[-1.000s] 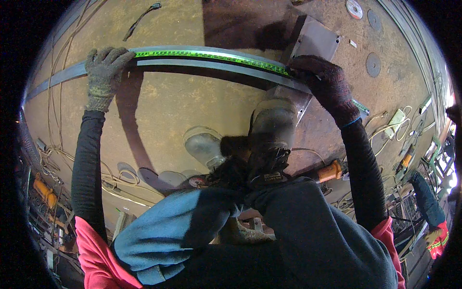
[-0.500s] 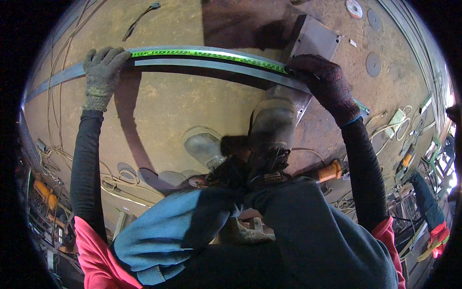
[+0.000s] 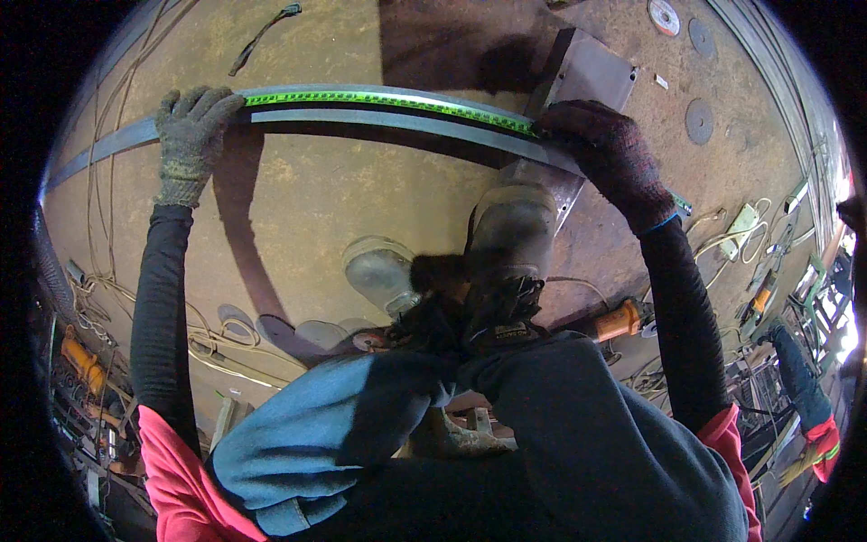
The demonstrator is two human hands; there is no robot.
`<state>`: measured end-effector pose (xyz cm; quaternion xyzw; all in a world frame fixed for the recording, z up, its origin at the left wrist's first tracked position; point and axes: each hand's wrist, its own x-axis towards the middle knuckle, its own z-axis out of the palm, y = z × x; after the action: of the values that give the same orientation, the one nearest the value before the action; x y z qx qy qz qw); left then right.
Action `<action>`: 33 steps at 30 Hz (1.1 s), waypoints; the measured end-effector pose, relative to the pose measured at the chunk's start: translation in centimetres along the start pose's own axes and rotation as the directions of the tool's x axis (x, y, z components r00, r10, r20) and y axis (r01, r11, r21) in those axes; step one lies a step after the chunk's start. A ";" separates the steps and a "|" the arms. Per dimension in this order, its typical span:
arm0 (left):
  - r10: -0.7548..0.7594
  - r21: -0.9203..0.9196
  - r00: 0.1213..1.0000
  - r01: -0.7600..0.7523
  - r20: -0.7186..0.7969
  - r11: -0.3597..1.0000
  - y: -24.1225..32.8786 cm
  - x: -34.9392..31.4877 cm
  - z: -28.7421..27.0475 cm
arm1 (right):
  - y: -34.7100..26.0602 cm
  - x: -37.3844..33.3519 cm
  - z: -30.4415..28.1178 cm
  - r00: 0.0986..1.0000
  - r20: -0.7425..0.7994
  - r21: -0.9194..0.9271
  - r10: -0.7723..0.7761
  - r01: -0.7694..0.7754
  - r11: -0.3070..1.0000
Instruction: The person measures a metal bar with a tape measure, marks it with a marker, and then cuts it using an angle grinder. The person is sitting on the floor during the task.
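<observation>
A bright green tape measure blade (image 3: 388,98) is stretched along a long grey metal bar (image 3: 397,119), which runs across the view in front of my boots. My left hand (image 3: 191,135), in a grey knit glove, is closed over the bar and the tape's left end. Its fingertips hide that end. In a dark red glove, my right hand (image 3: 601,149) pinches the blade against the bar. More green tape shows beyond my right wrist. Beneath the bar's right part lies a dark rectangular metal block (image 3: 589,72).
Grinding discs (image 3: 699,122) lie at the far right and near my feet. An orange power tool (image 3: 619,321) rests right of my boots (image 3: 513,226). Cables (image 3: 221,339) sprawl at left, long metal bars at the right edge. A co-worker's gloved hand (image 3: 799,465) shows lower right.
My hands, the tape and the bar stay nearly in place. The co-worker's arm at the lower right has shifted slightly.
</observation>
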<state>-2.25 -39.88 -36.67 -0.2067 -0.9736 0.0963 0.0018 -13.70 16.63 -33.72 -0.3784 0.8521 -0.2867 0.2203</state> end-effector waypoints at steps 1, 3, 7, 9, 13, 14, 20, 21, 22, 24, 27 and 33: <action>-0.009 0.021 1.000 0.009 0.018 1.000 0.0 0.0 0.0 | 0.1 0.0 0.0 1.000 0.003 0.000 -0.001 0.001 1.000; 0.001 0.008 1.000 -0.001 -0.001 1.000 0.1 0.1 -0.1 | 0.6 -0.1 0.3 1.000 0.009 0.000 -0.004 0.004 1.000; -0.022 0.004 1.000 0.021 0.014 1.000 0.2 0.2 -0.3 | 2.4 -1.7 1.0 0.998 -0.052 -0.029 -0.024 0.023 0.999; -0.013 -0.029 1.000 0.013 -0.008 0.999 0.1 0.3 -0.4 | 3.4 -3.1 1.5 0.992 -0.123 -0.213 0.030 -0.056 0.976; -0.005 -0.030 1.000 0.005 -0.009 1.000 0.1 0.5 -0.5 | 5.4 -4.2 2.2 0.994 -0.110 -0.178 -0.026 0.006 0.984; 0.002 -0.015 1.000 -0.002 -0.010 1.000 0.1 0.5 -0.5 | 5.6 -4.2 2.5 0.995 -0.095 -0.176 -0.037 0.020 0.984; -0.006 -0.016 1.000 0.006 -0.024 1.000 0.3 0.5 -0.5 | 5.4 -3.6 2.5 0.996 -0.076 -0.202 -0.050 0.034 0.979; 0.005 -0.030 0.999 -0.006 -0.036 1.000 0.3 0.6 -0.6 | 5.3 -3.6 2.2 0.996 -0.071 -0.211 -0.051 0.035 0.977; 0.006 -0.029 0.999 -0.008 -0.041 1.000 0.3 0.6 -0.6 | 5.1 -3.6 2.1 0.984 -0.140 -0.218 -0.115 0.082 0.972; 0.011 -0.037 0.999 -0.013 -0.039 0.999 0.3 0.7 -0.8 | 4.6 -3.4 1.8 0.994 -0.075 -0.244 -0.079 0.058 0.968; 0.017 -0.052 0.999 -0.018 -0.027 0.999 0.3 0.9 -0.9 | 3.6 -3.0 1.5 0.995 -0.053 -0.246 -0.090 0.074 0.966; 0.019 -0.033 0.998 -0.021 -0.059 0.999 0.4 1.0 -0.9 | 0.9 -1.4 -0.4 0.990 0.134 -0.291 0.045 -0.004 0.957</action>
<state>-2.95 -38.99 -35.92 -0.2194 -0.9725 0.0737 0.0259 -13.52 18.35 -33.73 -0.4153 0.8720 -0.1289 0.2249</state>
